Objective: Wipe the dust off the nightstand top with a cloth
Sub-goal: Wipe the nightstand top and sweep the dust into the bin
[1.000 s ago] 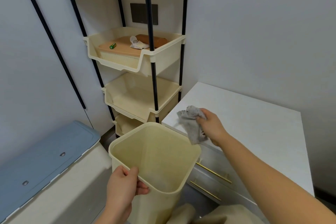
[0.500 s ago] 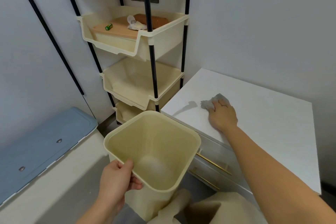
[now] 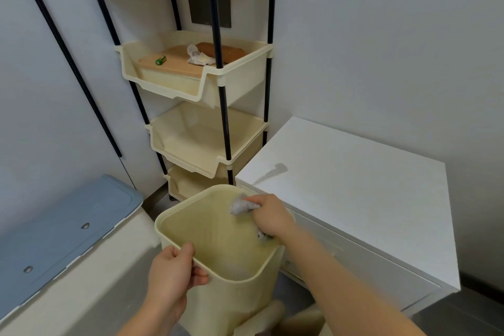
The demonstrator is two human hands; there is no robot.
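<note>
The white nightstand stands at the right, its top bare except for a small grey smudge near the left corner. My right hand is closed around a crumpled grey cloth and hovers over the mouth of a cream plastic bin, just off the nightstand's left edge. My left hand grips the bin's near rim, thumb inside, holding it up beside the nightstand.
A cream tiered shelf rack with black posts stands in the corner; its upper tray holds a green battery, crumpled paper and a brown item. A blue-lidded storage box sits at the lower left. Nightstand drawers face me.
My right hand lifted the cloth off the nightstand top and drew it back and left, over the bin opening. The left hand kept hold of the bin, which rose slightly.
</note>
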